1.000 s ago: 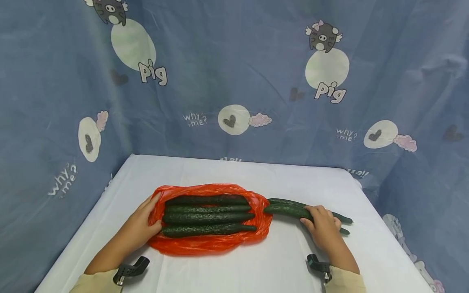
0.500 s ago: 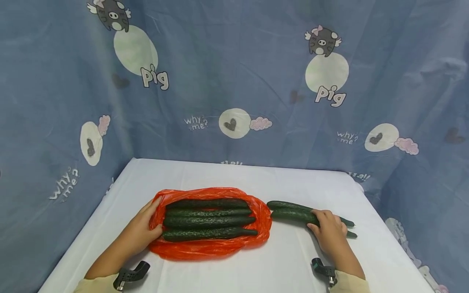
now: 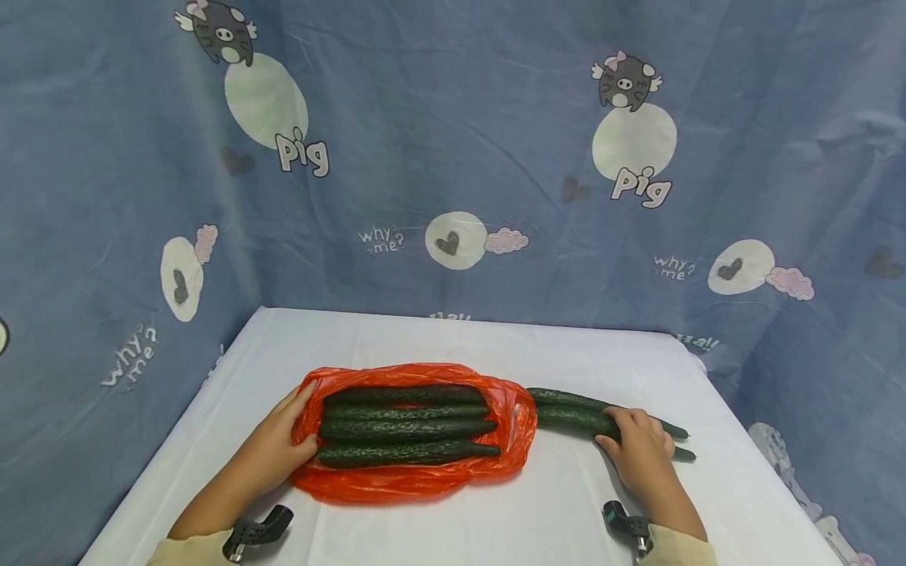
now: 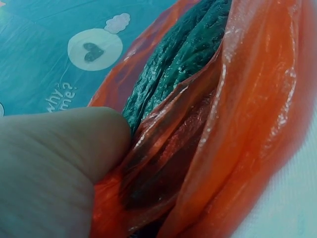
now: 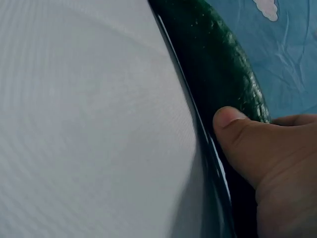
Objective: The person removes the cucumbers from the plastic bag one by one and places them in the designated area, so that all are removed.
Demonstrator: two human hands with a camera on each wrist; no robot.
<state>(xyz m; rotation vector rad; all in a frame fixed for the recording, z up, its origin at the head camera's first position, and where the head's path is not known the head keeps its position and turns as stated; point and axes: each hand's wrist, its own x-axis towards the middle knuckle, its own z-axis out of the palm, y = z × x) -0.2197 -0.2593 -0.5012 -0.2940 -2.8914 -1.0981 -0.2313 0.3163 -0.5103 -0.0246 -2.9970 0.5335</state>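
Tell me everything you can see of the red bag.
The red bag looks like thin, shiny, crinkled plastic, partly see-through. It lies on the white tablecloth, its mouth open upward and its edges bunched around four cucumbers lying side by side. The left hand holds its left end; its right edge appears to touch the other cucumbers, which the right hand grips. Its underside is hidden.

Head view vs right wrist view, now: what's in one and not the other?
Head only: the left hand on the red bag, the four cucumbers lying in it, and the pig lettering.

Right wrist only: detail rather than new things, namely the thumbnail and the pale specks on the held cucumber's skin, too small to make out from the head.

Both: the right hand gripping a cucumber, the white cover, the blue cloth.
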